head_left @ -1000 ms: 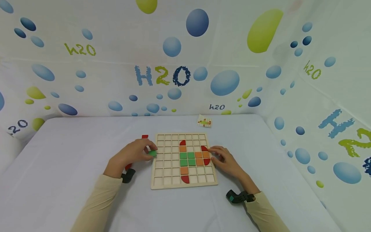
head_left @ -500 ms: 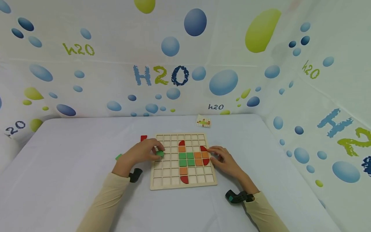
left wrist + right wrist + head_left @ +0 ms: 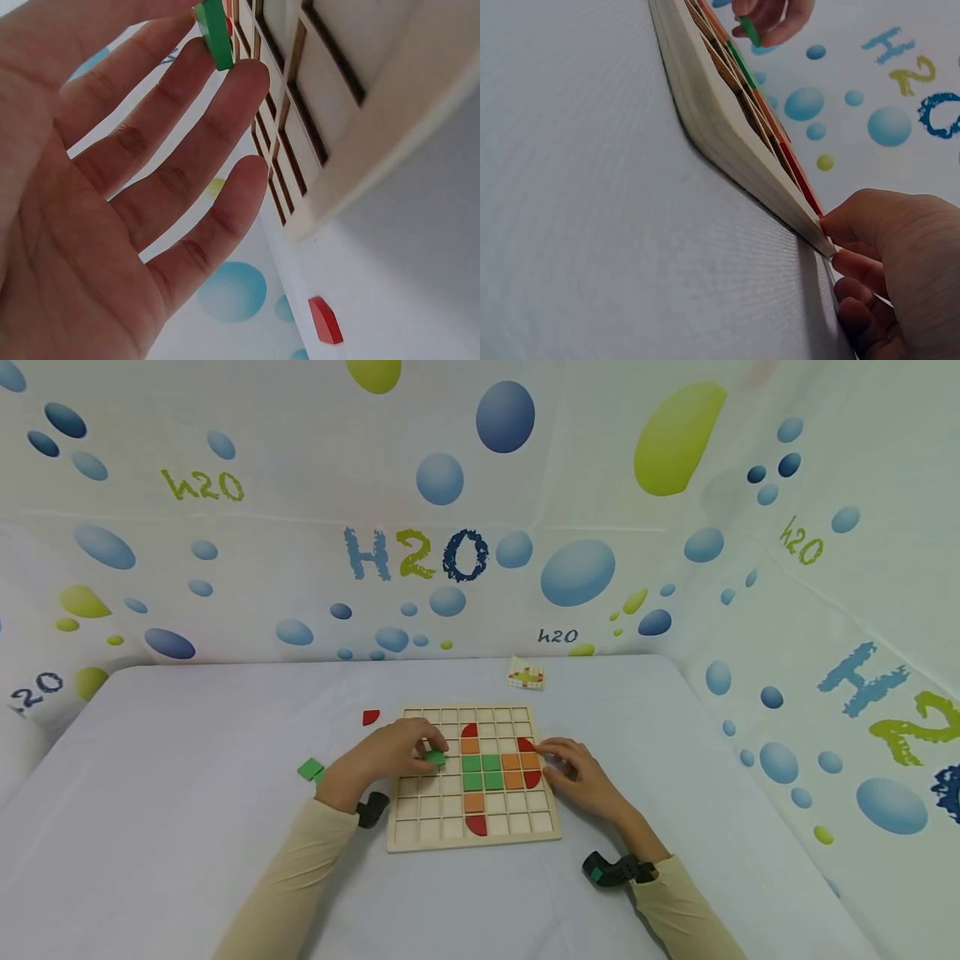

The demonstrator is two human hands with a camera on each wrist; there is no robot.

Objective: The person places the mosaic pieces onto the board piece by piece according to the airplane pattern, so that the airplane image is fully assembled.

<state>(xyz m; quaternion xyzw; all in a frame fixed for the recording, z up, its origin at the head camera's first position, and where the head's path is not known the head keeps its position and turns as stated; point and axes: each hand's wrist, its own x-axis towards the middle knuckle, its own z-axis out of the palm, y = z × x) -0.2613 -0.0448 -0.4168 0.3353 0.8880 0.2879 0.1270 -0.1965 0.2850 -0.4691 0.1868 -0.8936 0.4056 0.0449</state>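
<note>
A wooden grid board lies on the table, with green and orange squares and red rounded tiles set in its cells. Over its left half my left hand pinches a green square tile between thumb and fingers, just left of the placed green squares. The left wrist view shows this green tile at the fingertips, its other fingers spread. At the board's right rim my right hand rests thumb and index finger on the edge near the red tiles; its other fingers hang loosely curled, seen in the right wrist view.
Loose green tiles lie left of the board by the left wrist. A red rounded tile sits beyond the board's upper left corner. A small pattern card lies at the back. A printed cloth hangs behind the table.
My left hand has moved right with the green tile, from the board's left edge to over its cells, uncovering loose green tiles. The right hand stays at the rim.
</note>
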